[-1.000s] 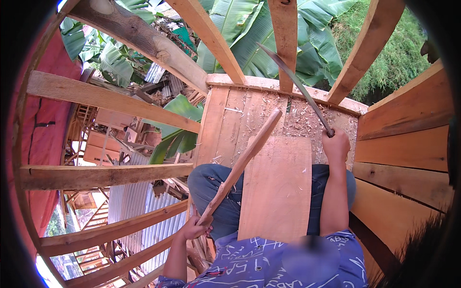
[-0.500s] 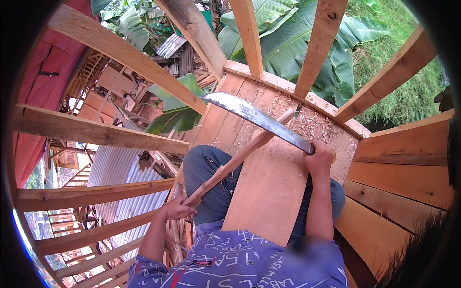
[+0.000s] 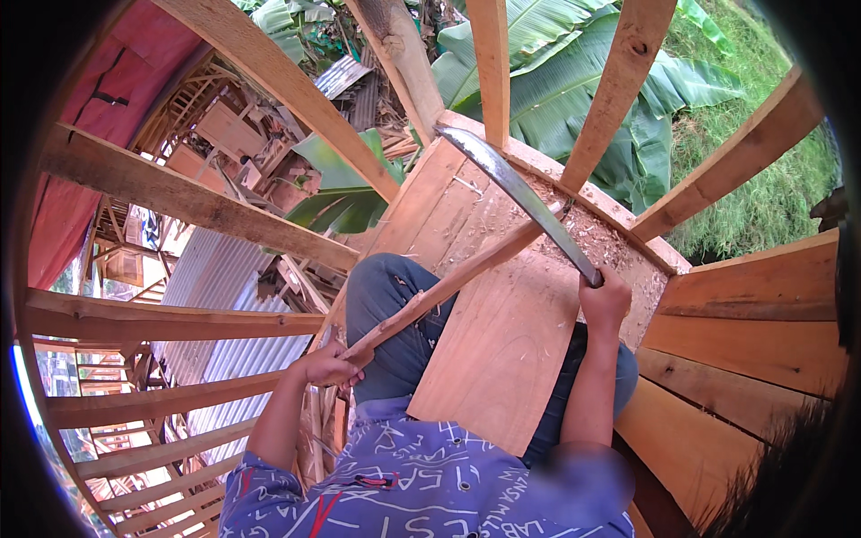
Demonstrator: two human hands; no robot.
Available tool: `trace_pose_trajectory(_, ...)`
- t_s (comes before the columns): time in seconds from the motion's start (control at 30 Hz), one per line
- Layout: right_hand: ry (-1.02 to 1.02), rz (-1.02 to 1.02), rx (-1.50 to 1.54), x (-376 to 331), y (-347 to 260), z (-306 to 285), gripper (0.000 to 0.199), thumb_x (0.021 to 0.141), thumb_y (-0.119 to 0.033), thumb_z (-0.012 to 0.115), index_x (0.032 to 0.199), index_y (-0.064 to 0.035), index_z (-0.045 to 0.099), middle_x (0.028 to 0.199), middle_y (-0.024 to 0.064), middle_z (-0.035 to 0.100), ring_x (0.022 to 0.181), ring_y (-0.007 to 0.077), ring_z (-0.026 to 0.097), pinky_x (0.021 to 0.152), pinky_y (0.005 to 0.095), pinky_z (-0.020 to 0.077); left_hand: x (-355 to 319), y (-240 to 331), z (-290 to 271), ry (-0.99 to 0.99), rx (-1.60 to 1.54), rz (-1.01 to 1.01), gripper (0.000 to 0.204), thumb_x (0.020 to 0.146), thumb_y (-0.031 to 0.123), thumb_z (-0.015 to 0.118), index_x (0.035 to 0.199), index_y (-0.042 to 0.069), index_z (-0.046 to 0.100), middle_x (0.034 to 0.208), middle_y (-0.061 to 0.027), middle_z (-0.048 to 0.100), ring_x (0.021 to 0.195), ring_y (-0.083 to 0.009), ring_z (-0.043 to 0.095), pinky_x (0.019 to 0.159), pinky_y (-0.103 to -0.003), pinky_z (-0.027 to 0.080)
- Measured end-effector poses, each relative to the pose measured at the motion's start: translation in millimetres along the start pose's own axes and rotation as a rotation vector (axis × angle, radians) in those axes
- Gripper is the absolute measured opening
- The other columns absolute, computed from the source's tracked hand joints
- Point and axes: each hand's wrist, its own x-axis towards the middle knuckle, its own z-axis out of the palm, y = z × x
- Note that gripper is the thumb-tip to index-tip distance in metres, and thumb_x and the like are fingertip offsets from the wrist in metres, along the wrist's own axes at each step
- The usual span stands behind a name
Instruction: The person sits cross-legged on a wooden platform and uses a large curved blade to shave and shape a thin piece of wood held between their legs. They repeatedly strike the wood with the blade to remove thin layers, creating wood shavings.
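My left hand (image 3: 326, 366) is closed around the near end of a rough wooden stick (image 3: 441, 291). The stick slants up to the right across my bent knee and over a wide wooden plank (image 3: 498, 359), which rests across my lap. In my right hand (image 3: 606, 299) is the handle of a machete (image 3: 517, 190) with a long curved metal blade. Its blade crosses the stick close to the far end; whether they touch I cannot tell. The tip points away and to the left, toward the raised edge of the platform.
Wood shavings (image 3: 603, 235) are strewn over the plank platform (image 3: 408, 211). Upright timber posts (image 3: 619, 81) line its far edge, with more along the left. A board wall (image 3: 744, 336) stands at right. Beyond lie banana leaves (image 3: 547, 99) and corrugated metal sheets (image 3: 211, 300).
The machete has swung so its blade stands steeper, its tip further right and farther away. My right hand has moved slightly right and nearer. The left hand still grips the stick.
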Motion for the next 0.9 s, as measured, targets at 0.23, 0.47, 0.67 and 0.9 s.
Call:
trace_pose_trajectory(0.23, -0.005, -0.047, 0.080, -2.0, -0.6, 3.7, 0.014, 0.069, -0.013, 0.075, 0.078, -0.0037, 0.068, 0.069, 0.0180, 0.062, 0.064, 0.0375, 0.062, 0.059, 0.0427, 0.0477, -5.5, 5.1, 13.5, 0.125, 0.113, 0.015, 0.025, 0.082, 0.016, 0.066, 0.087, -0.008, 0.066, 0.073, -0.0091, 0.065, 0.063, -0.0160, 0.064, 0.058, -0.027, 0.052)
trace_pose_trajectory(0.47, -0.204, 0.030, 0.213, -1.3, -19.3, -15.0, 0.019, 0.075, -0.015, 0.079, 0.078, -0.0004, 0.068, 0.057, 0.0074, 0.052, 0.052, 0.0151, 0.048, 0.052, 0.0310, 0.0402, -13.4, 5.3, 47.4, 0.448, 0.534, 0.032, 0.029, 0.077, 0.023, 0.072, 0.086, -0.003, 0.064, 0.070, -0.0096, 0.062, 0.066, -0.0173, 0.061, 0.062, -0.031, 0.048)
trace_pose_trajectory(0.67, -0.519, 0.161, 0.320, -7.2, -57.0, -40.7, 0.019, 0.076, -0.015, 0.079, 0.076, 0.0014, 0.068, 0.054, -0.0022, 0.048, 0.053, 0.0053, 0.042, 0.048, 0.0262, 0.0326, -16.6, 10.5, 58.6, 0.545, 0.553, 0.128, 0.037, 0.069, 0.028, 0.075, 0.086, -0.002, 0.062, 0.072, -0.0160, 0.061, 0.074, -0.0275, 0.062, 0.069, -0.038, 0.046)
trace_pose_trajectory(0.9, -0.835, 0.343, 0.487, -30.2, -96.9, -57.7, 0.015, 0.080, -0.013, 0.075, 0.079, 0.0006, 0.068, 0.059, -0.0005, 0.059, 0.051, 0.0060, 0.055, 0.045, 0.0215, 0.0400, -5.4, -14.8, 80.8, 0.767, 0.609, 0.284, 0.044, 0.062, 0.027, 0.076, 0.090, 0.001, 0.054, 0.079, -0.0227, 0.063, 0.080, -0.0426, 0.063, 0.070, -0.047, 0.050)
